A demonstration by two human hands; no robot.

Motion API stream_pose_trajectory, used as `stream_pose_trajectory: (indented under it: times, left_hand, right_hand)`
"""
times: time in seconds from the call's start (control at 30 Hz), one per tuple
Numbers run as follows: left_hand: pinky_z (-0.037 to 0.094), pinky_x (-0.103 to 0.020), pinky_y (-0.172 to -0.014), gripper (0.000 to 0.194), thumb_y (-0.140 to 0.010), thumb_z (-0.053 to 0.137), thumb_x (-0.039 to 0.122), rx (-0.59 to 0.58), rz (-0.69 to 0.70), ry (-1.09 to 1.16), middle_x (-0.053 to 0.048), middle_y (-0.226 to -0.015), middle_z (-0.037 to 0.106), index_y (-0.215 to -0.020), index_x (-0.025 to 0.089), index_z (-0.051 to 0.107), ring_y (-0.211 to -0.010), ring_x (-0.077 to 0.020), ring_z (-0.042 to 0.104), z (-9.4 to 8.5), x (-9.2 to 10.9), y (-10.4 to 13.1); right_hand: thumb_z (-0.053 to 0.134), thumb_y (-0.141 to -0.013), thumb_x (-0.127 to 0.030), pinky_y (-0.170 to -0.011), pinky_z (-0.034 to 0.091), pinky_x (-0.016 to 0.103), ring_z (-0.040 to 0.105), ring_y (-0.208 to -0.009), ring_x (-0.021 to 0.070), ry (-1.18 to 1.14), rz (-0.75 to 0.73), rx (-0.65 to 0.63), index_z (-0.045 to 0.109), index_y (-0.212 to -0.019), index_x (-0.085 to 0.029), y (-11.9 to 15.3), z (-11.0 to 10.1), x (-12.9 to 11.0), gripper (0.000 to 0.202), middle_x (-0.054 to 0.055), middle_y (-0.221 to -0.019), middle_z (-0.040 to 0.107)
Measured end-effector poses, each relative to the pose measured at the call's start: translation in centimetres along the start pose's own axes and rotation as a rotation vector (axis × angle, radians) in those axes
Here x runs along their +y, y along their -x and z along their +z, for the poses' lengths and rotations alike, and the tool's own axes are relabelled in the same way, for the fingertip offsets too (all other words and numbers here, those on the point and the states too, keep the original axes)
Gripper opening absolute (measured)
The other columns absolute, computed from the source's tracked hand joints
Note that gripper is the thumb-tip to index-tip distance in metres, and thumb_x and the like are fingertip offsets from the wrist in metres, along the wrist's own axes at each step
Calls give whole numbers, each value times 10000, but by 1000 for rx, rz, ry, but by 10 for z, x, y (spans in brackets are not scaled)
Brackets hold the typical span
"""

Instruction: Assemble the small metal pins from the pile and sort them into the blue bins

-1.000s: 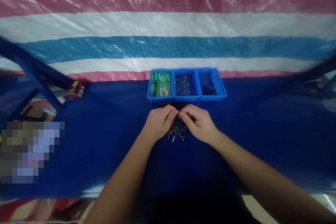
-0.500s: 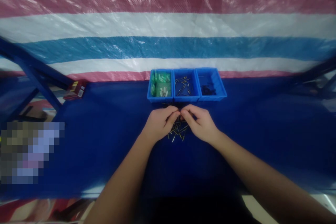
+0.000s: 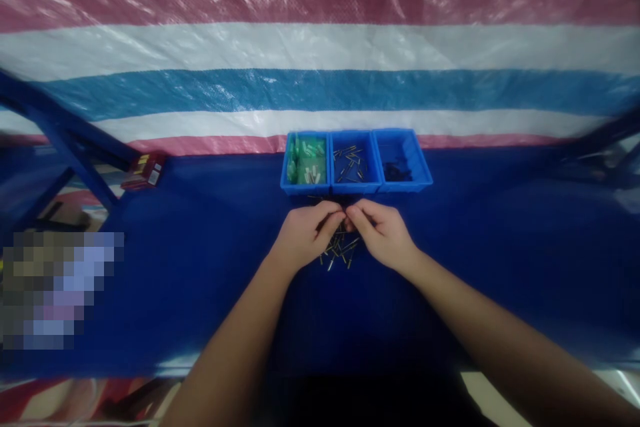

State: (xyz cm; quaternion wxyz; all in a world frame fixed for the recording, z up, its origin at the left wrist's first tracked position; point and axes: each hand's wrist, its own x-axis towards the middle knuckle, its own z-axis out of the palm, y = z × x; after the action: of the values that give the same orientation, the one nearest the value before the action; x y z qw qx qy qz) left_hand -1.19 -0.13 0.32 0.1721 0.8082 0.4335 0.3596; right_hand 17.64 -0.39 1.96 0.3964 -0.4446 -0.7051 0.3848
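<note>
My left hand (image 3: 306, 235) and my right hand (image 3: 384, 233) meet fingertip to fingertip above a pile of thin metal pieces (image 3: 340, 253) on the blue table (image 3: 200, 267). Both hands are closed in a pinch; whatever they hold between the fingertips is too small and hidden to name. Just beyond the hands stand three blue bins side by side. The left bin (image 3: 306, 188) has green lining and small clear or white pieces. In the middle bin (image 3: 355, 188) lie several thin metal pieces, and the right bin (image 3: 419, 159) holds small dark pieces.
A dark red box (image 3: 144, 171) sits at the table's far left corner, beside a blue metal frame (image 3: 75, 137). Behind the bins hangs a striped plastic sheet (image 3: 320, 90). A blurred-out patch (image 3: 60, 290) covers the left edge.
The hands have barely moved; the touching fingertips have shifted very slightly to the right. The bins and the pile look the same.
</note>
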Motion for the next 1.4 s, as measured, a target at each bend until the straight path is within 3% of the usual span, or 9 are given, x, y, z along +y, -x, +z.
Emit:
stream_pose_trajectory:
  times: [0.17, 0.37, 0.63, 0.87, 1.17, 1.4]
  left_hand:
    - [446, -244, -598, 352, -1027, 420, 390, -7, 16, -74, -2, -686, 687, -877, 189, 667, -610, -131, 638, 0, -3, -1]
    - [494, -238, -660, 221, -976, 546, 370, 23, -29, 16, -5, -843, 748, -1087, 211, 652, -697, -131, 686, 2, -2, 1]
    - [460, -249, -629, 356, -1023, 432, 367, 25, 62, -77, -14, -712, 699, -823, 181, 662, -644, -134, 647, 0, -5, -1]
    - [479, -227, -626, 215, -957, 578, 378, 48, -21, 16, 9, -766, 725, -1062, 205, 650, -627, -114, 657, 2, -1, 2]
    - [462, -246, -625, 363, -1023, 430, 387, 28, 54, -80, -13, -720, 709, -837, 185, 668, -641, -133, 651, 0, -4, -1]
    - [458, -231, -603, 203, -967, 559, 367, 38, -8, -17, 3, -753, 715, -1016, 195, 655, -622, -119, 646, 1, 0, 0]
  right_hand:
    - [516, -994, -371, -613, 478, 232, 619, -637, 122, -23, 30, -29, 639, -741, -190, 1, -1, 0, 335, 3, -683, 662]
    - [502, -1001, -407, -599, 468, 233, 569, -583, 106, -91, 70, 0, 606, -697, -191, 0, 0, 2, 388, -9, -650, 624]
    - [505, -1004, -387, -606, 453, 234, 575, -598, 104, -96, 80, -36, 612, -704, -186, 1, 0, 1, 377, -12, -643, 619]
    - [499, -1000, -439, -553, 427, 231, 518, -534, 93, -134, 97, -12, 593, -674, -186, -1, 1, 2, 423, -18, -615, 600]
    - [521, -987, -451, -523, 417, 223, 508, -515, 88, -182, 132, -42, 601, -692, -185, 1, 2, 3, 405, -20, -599, 595]
    - [547, -957, -507, -488, 407, 223, 480, -478, 85, -250, 190, 9, 572, -641, -186, -2, 1, 1, 452, -25, -563, 570]
